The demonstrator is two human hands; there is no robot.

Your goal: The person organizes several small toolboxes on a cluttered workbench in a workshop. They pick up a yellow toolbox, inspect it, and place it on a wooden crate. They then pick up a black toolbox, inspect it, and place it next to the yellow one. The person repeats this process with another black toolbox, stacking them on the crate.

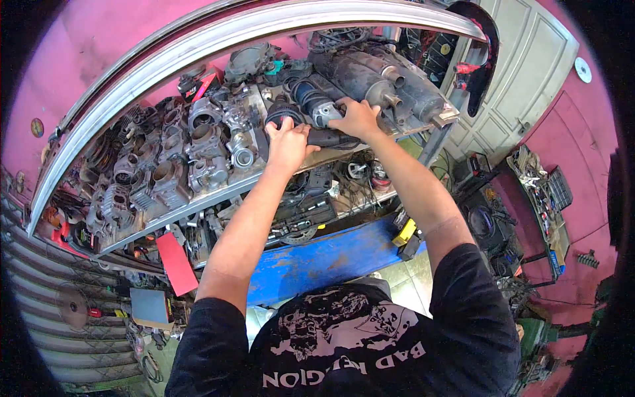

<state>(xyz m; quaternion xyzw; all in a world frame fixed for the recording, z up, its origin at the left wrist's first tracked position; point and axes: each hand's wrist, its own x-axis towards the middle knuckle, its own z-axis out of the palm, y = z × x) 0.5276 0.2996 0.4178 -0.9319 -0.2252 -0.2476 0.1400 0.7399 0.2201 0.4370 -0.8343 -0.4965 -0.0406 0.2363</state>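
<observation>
Left hand [289, 143] on black part [280, 111] | right hand [359, 120] gripping silver-ended cylinder [315, 103]

A workshop, shown by grimy engine cylinders [165, 173] (rows of them) and mufflers [350, 69] on a shelf [173, 218].

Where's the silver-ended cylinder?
Head view, upper centre: silver-ended cylinder at the right hand, between a dark muffler and the ribbed black part at the left hand.

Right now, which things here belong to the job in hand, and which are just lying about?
Apparently in use:
- ribbed dark part, at the left fingers
- silver-ended cylinder, at the right fingers

Just lying about:
- dark canisters
- metal castings
- red panel
</observation>
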